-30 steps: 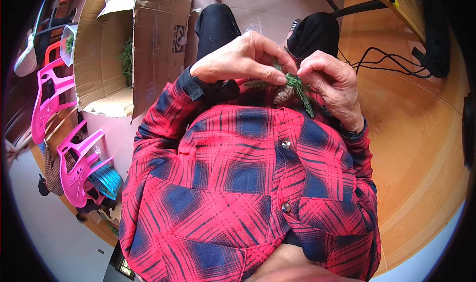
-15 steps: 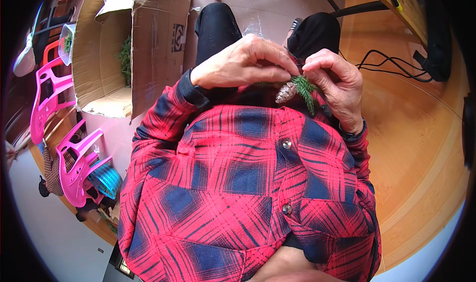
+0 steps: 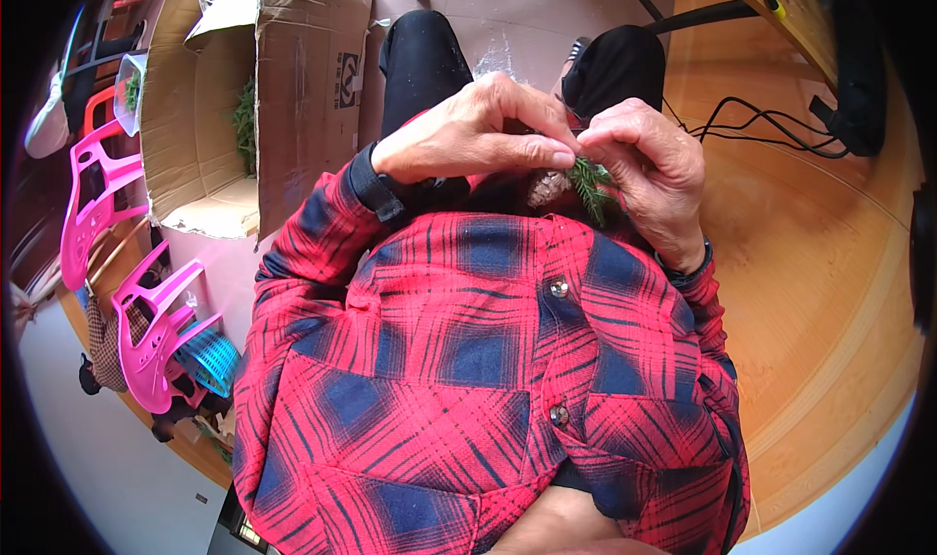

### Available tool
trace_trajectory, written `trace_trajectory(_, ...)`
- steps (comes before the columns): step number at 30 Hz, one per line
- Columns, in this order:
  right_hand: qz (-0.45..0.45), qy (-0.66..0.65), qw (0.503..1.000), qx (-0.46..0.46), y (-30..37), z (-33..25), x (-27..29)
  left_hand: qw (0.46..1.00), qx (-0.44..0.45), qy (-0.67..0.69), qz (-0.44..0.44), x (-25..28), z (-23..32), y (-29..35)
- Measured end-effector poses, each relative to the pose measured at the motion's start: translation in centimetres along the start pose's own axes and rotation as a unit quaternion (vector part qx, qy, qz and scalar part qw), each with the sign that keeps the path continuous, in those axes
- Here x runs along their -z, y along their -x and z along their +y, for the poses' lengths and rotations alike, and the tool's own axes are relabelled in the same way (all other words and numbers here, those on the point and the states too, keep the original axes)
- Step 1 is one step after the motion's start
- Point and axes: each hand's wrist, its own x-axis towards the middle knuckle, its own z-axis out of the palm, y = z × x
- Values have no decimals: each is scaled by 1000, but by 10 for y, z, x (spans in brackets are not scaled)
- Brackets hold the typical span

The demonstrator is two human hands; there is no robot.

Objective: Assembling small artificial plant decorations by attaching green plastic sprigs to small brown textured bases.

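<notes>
Both hands meet in front of my lap around a small green artificial pine sprig (image 3: 590, 186) with a pale pine cone (image 3: 549, 188) beside it. My left hand (image 3: 483, 130) is closed in a pinch, thumb and forefinger pressed together at the sprig's upper end. Close against it, my right hand (image 3: 652, 160) is also closed, its thumb and bent forefinger pinching at the same end. The needles and the cone hang below the fingertips. Exactly what lies between the fingertips is hidden.
A large open cardboard box (image 3: 307, 96) with greenery (image 3: 245, 125) inside stands at my left. Beyond it are pink plastic chairs (image 3: 146, 335) and a blue basket (image 3: 209, 358). A wooden table edge (image 3: 781, 28) is at the upper right, above black cables (image 3: 771, 130).
The two hands have drawn closer, with the right hand shifting slightly left. The sprig and cone have moved a little left, and the cone is now partly tucked behind the left fingers.
</notes>
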Motion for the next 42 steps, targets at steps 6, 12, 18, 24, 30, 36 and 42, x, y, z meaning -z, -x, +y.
trace_trajectory(6, 5, 22, 999, 30, -3, 0, -7, 994, 95, 12, -57, 3, -3, 1)
trace_trajectory(12, 14, 57, 997, 56, -7, -3, -7, 991, 103, 85, -12, 0, -10, 0)
trace_trajectory(18, 31, -25, 999, -17, -4, 1, -5, 989, 110, 94, -32, 3, -11, -3)
trace_trajectory(24, 64, -31, 997, 16, -6, 1, -1, 966, 98, 238, 34, -3, -15, -6)
trace_trajectory(30, 23, -19, 1000, 10, -4, -4, -2, 971, 111, 211, -5, -4, -6, -4)
trace_trajectory(36, 23, -46, 999, 1, -4, -2, -2, 985, 103, 136, 2, -6, 4, -4)
trace_trajectory(42, 121, -69, 980, -139, -4, -19, 5, 979, 70, 162, 105, -7, 4, -6)
